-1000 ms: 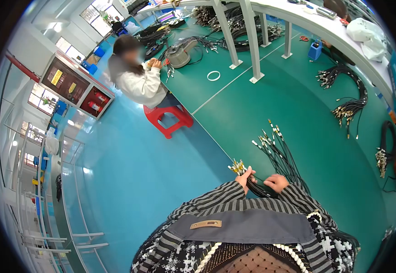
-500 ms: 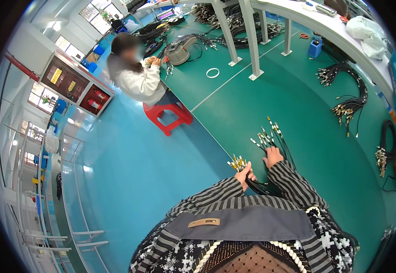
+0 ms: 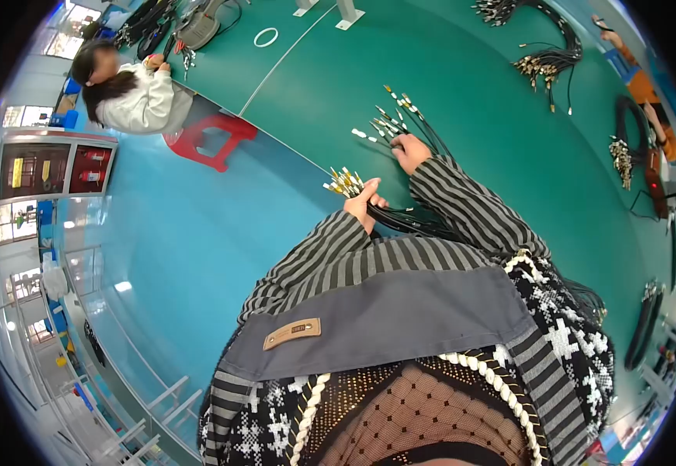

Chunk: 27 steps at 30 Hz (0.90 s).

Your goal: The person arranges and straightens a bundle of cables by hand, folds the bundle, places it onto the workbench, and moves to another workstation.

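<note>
My left hand is closed around a bundle of black cables, near the table's front edge. The white and gold-coloured connector ends fan out past my thumb. To the right and further in, my right hand has its fingers curled at a second, looser group of cables lying on the green tabletop. White-tipped ends of that group spread out beyond my fingertips. Which of these cables my fingers grip is too small to make out. My sleeve hides the lower part of both groups.
A co-worker in a white top sits at the table edge by a red stool. A white ring lies on the green table. More cable bundles lie at right, one at the back, another nearer the side.
My view has tilted and turned, so the table and co-worker appear higher and further left. Both hands stay at their cable groups, with little visible change between them.
</note>
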Each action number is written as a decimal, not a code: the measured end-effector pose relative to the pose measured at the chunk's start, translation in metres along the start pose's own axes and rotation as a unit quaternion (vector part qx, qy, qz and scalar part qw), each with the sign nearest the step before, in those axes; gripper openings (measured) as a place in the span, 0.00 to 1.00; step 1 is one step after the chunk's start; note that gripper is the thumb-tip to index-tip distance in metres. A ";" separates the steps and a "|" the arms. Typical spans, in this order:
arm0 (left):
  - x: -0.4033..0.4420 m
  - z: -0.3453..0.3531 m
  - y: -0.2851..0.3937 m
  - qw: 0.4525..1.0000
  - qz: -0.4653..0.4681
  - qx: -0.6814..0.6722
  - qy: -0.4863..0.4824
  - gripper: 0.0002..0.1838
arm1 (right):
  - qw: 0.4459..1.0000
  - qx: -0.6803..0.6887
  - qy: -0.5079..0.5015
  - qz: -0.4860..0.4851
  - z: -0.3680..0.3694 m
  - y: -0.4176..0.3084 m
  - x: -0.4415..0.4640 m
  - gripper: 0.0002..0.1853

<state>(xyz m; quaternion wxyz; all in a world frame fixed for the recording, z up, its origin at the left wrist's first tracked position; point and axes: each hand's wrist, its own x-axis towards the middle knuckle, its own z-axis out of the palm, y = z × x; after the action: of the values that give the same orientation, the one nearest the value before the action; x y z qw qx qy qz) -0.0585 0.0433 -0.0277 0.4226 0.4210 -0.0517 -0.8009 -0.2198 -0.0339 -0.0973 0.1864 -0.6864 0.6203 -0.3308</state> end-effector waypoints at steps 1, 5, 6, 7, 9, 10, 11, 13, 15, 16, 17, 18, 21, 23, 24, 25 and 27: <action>-0.001 0.000 0.001 1.000 0.002 0.001 0.002 0.07 | 0.997 0.053 -0.048 0.029 -0.006 -0.011 0.001 0.09; -0.002 0.003 0.000 0.999 0.014 -0.010 0.032 0.07 | 0.982 0.151 -0.104 0.037 -0.024 -0.055 0.009 0.11; 0.003 -0.002 -0.007 0.998 0.036 0.012 0.054 0.08 | 0.977 0.168 -0.133 0.018 -0.022 -0.053 0.013 0.11; 0.009 -0.007 -0.009 0.994 0.065 0.034 0.078 0.08 | 0.969 0.188 -0.163 -0.009 -0.017 -0.053 0.020 0.11; 0.021 -0.019 -0.016 0.994 0.060 0.028 0.092 0.09 | 0.967 0.189 -0.171 0.002 -0.017 -0.058 0.019 0.10; 0.017 -0.015 -0.012 0.991 0.090 0.028 0.096 0.09 | 0.972 0.164 -0.169 0.005 -0.015 -0.058 0.017 0.10; 0.010 -0.010 -0.010 0.995 0.071 0.001 0.064 0.11 | 0.974 0.125 -0.191 0.001 -0.016 -0.057 0.014 0.11; 0.002 -0.006 -0.003 0.998 0.057 -0.025 0.032 0.13 | 0.978 0.076 -0.194 0.021 -0.017 -0.056 0.003 0.12; -0.002 -0.003 -0.003 0.996 0.065 -0.026 0.051 0.14 | 0.975 0.060 -0.212 0.029 -0.024 -0.053 -0.011 0.11; -0.002 -0.001 -0.005 0.996 0.067 -0.027 0.059 0.15 | 0.975 0.068 -0.211 0.025 -0.027 -0.051 -0.020 0.11; -0.002 0.000 -0.007 0.995 0.067 -0.027 0.067 0.15 | 0.975 0.076 -0.209 0.023 -0.029 -0.049 -0.029 0.11; -0.004 0.002 -0.008 0.995 0.069 -0.026 0.065 0.15 | 0.966 0.098 -0.237 0.015 -0.034 -0.052 -0.035 0.10; -0.011 0.008 -0.004 0.996 0.065 -0.005 0.064 0.15 | 0.957 0.126 -0.261 0.002 -0.051 -0.059 -0.051 0.10; -0.015 0.013 0.000 0.996 0.062 0.002 0.071 0.15 | 0.955 0.129 -0.268 0.010 -0.066 -0.063 -0.057 0.11; -0.016 0.014 0.000 0.995 0.059 0.002 0.078 0.15 | 0.952 0.128 -0.278 0.020 -0.074 -0.064 -0.059 0.11; -0.012 0.008 -0.003 0.995 0.067 0.003 0.075 0.15 | 0.954 0.110 -0.281 0.003 -0.076 -0.057 -0.064 0.10; -0.005 0.001 -0.007 0.996 0.040 -0.006 0.081 0.16 | 0.955 0.093 -0.281 0.002 -0.081 -0.046 -0.073 0.10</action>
<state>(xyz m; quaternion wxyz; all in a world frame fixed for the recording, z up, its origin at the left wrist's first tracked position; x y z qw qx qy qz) -0.0627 0.0509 -0.0273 0.4594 0.4800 -0.0295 -0.7468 -0.2427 0.0570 -0.0252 0.4169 -0.7300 0.5108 -0.1798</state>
